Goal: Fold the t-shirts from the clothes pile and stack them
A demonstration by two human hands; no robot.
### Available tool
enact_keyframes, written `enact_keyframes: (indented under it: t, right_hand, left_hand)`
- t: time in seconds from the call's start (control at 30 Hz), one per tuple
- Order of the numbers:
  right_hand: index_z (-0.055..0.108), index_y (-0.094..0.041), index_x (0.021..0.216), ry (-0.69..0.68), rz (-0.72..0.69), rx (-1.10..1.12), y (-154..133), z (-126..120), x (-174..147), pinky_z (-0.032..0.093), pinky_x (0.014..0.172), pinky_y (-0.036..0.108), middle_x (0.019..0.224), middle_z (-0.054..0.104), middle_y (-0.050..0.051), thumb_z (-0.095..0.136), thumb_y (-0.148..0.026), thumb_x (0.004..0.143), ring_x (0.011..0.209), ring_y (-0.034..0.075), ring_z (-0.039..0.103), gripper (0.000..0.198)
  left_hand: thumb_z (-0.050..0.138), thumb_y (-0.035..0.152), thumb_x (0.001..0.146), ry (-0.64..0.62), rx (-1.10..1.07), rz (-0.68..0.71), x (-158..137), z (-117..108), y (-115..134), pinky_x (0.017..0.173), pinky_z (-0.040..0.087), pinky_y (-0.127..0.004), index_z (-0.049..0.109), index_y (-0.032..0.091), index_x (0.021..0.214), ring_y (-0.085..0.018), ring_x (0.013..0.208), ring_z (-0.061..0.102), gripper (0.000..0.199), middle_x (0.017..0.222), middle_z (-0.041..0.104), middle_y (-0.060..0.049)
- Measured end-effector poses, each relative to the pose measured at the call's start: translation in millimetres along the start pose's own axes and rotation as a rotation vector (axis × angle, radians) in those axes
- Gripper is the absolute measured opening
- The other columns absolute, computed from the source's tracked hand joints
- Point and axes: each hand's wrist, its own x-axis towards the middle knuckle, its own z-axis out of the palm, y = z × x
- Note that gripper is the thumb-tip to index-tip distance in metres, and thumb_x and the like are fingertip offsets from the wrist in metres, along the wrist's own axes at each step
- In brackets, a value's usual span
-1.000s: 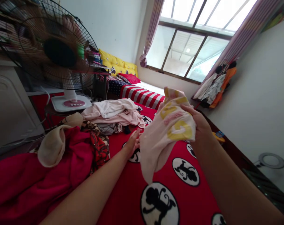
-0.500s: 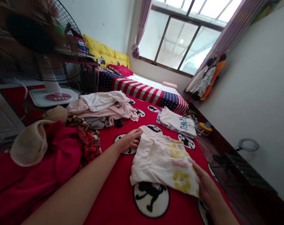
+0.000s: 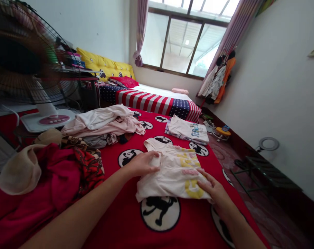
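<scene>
A white T-shirt (image 3: 169,176) with yellow letters and pink patches lies folded on the red blanket with monkey circles (image 3: 160,212). My left hand (image 3: 143,164) pinches a raised fold of it near the left side, thumb and fingers closed on the cloth. On the right, my right hand (image 3: 213,190) rests over the lettering near the hem, fingers stretched out and apart. Beyond the T-shirt sits a stack of folded shirts (image 3: 189,128), a white one with blue print on top.
Heaped clothes lie to the left: pink and white garments (image 3: 105,119), a magenta cloth (image 3: 50,176) and a beige cup-shaped piece (image 3: 20,169). A running fan (image 3: 49,119) stands behind them. To the right are a dark green rack (image 3: 273,173) and a ring light (image 3: 269,143).
My left hand has moved from the shirt's upper left edge inward and now pinches a fold. My right hand has slid from the hem onto the print. The view has turned slightly right.
</scene>
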Motion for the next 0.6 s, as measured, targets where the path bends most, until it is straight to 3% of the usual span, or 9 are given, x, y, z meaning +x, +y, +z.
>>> enact_keyframes:
  t: [0.13,0.2,0.27,0.4,0.43,0.5,0.6]
  right_hand:
    - [0.060,-0.026,0.121,-0.075,0.094,0.071,-13.6,-4.5,-5.3,0.058,0.066,0.029,0.106,0.072,0.005,0.076,-0.028,0.066,0.081,0.021,0.072,0.058]
    - [0.058,-0.027,0.124,-0.103,0.095,-0.035,-16.8,-15.5,-4.7,0.058,0.062,0.029,0.108,0.071,0.006,0.075,-0.033,0.067,0.079,0.021,0.071,0.060]
    - [0.063,-0.025,0.120,-0.087,-0.018,-0.328,-16.6,-28.8,-2.7,0.057,0.066,0.033,0.110,0.069,0.008,0.074,-0.039,0.065,0.084,0.024,0.069,0.058]
    - [0.070,-0.024,0.108,0.095,-0.451,-1.033,-9.9,-29.6,-9.4,0.052,0.082,0.044,0.115,0.062,0.011,0.066,-0.043,0.069,0.100,0.032,0.062,0.044]
    - [0.068,-0.025,0.110,0.086,-0.549,-1.102,-7.7,-19.7,-15.6,0.050,0.086,0.046,0.117,0.061,0.010,0.062,-0.041,0.074,0.104,0.032,0.060,0.040]
    - [0.064,-0.026,0.112,-0.081,-0.713,-1.096,-3.3,11.3,-32.6,0.047,0.092,0.042,0.122,0.058,0.009,0.056,-0.033,0.082,0.111,0.028,0.057,0.032]
    - [0.061,-0.026,0.115,-0.426,-0.759,-1.046,3.0,67.1,-59.2,0.049,0.088,0.034,0.119,0.059,0.007,0.060,-0.018,0.077,0.102,0.022,0.059,0.038]
  left_hand:
    - [0.074,0.028,0.060,-0.091,-0.440,-0.222,-5.0,-6.7,4.4,0.055,0.040,-0.022,0.062,0.020,0.102,-0.016,0.066,0.058,0.044,0.076,0.062,0.000]
    - [0.074,0.028,0.061,-0.130,-0.582,-0.330,-12.2,-15.3,3.2,0.050,0.039,-0.019,0.059,0.020,0.107,-0.012,0.060,0.056,0.050,0.077,0.061,0.001]
    - [0.074,0.032,0.064,-0.196,-0.555,-0.397,-21.8,-24.2,-0.4,0.045,0.037,-0.018,0.058,0.021,0.110,-0.011,0.055,0.055,0.050,0.075,0.060,0.002]
    - [0.070,0.045,0.069,-0.309,-0.354,-0.444,-32.5,-33.8,-13.2,0.039,0.040,-0.019,0.056,0.019,0.113,-0.015,0.052,0.061,0.052,0.076,0.064,-0.002]
    - [0.070,0.045,0.070,-0.268,-0.308,-0.431,-30.4,-34.0,-17.1,0.039,0.040,-0.019,0.057,0.019,0.113,-0.016,0.052,0.062,0.052,0.076,0.065,-0.003]
    - [0.070,0.043,0.069,-0.102,-0.219,-0.385,-20.0,-32.4,-24.8,0.040,0.040,-0.019,0.059,0.019,0.110,-0.015,0.051,0.061,0.049,0.074,0.065,-0.003]
    - [0.071,0.032,0.069,0.202,-0.055,-0.180,4.1,-25.9,-30.0,0.054,0.048,-0.024,0.066,0.020,0.100,-0.018,0.064,0.063,0.034,0.076,0.066,-0.004]
